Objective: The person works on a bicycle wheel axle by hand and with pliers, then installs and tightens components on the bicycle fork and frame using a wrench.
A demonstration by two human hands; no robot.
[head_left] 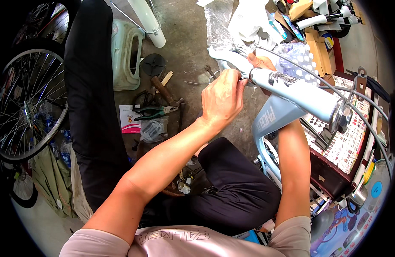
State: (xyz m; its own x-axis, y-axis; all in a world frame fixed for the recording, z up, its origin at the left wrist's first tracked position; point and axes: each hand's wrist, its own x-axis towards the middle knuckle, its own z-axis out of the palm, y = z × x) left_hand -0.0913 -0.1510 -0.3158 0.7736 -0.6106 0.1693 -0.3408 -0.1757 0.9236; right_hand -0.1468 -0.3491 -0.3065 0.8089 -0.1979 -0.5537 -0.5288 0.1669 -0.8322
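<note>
A light-blue bicycle frame [276,113] lies tilted in front of me, its thick head tube [306,93] slanting down to the right. At the tube's upper-left end joins a light-blue fork [231,59]. My left hand [223,96] is closed, its thumb and fingertips pinched at this joint; whatever sits between them is too small to make out. From behind the frame reaches my right hand [262,63], its fingers curled about the fork's crown and partly hidden by the tube. A dark cable [304,64] runs over the frame toward the right.
Green-handled pliers [156,112], a hammer [165,91] and a leaflet [129,119] lie on the floor. Left stand a plastic stool [120,55] and a spoked wheel [28,107]. Bottles in plastic [297,60] and cardboard [319,53] crowd the far right, beside a dark-red box [328,169].
</note>
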